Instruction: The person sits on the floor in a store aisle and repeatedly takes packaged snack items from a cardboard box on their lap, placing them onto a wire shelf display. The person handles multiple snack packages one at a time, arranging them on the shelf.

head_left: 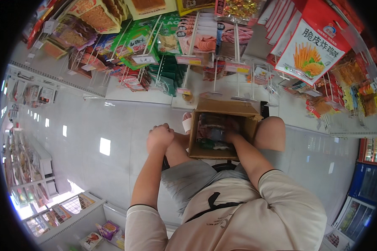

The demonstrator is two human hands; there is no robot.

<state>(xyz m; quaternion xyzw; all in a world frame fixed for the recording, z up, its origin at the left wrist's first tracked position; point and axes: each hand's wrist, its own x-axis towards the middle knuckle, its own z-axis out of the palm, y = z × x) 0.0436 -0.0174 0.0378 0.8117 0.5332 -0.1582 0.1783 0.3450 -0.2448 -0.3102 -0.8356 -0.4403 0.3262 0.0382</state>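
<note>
An open cardboard box (247,109) sits between my bare knees, holding clear packs and a green packet (211,144) in shadow. My right hand (229,131) reaches into it at the packs, its fingers hidden in the dimness. My left hand (160,134) rests curled at my left knee, left of the box; I cannot make out anything inside its fingers. A white sandal (187,123) shows beside the box's left side.
Shelves and pegs (215,81) of hanging snack packets (305,46) curve ahead of me. More display racks (27,163) stand at the left and lower left, with glass-door coolers (366,184) at the right. Pale tiled floor (92,125) surrounds me.
</note>
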